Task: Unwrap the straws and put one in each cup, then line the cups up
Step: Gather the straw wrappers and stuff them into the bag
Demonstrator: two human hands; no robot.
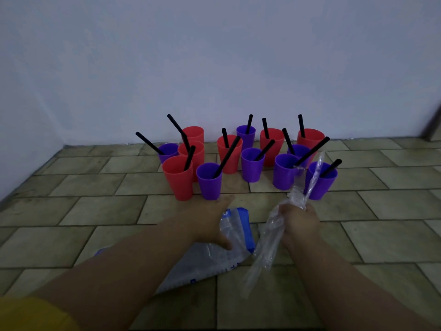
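Several red and purple cups stand in a loose cluster on the tiled floor near the wall, each with a black straw in it, such as the front red cup (178, 178) and the front purple cup (209, 181). A far-right purple cup (321, 181) stands partly behind clear wrappers. My right hand (301, 222) is closed around a bunch of clear plastic straw wrappers (270, 237) that stick out above and below the fist. My left hand (212, 219) stretches forward with fingers spread, just short of the front purple cup, above a clear plastic bag (214, 256).
The clear bag with blue print lies flat on the floor under my left forearm. A pale wall (214, 56) rises right behind the cups. Beige floor tiles (95, 211) spread to the left and right of the cluster.
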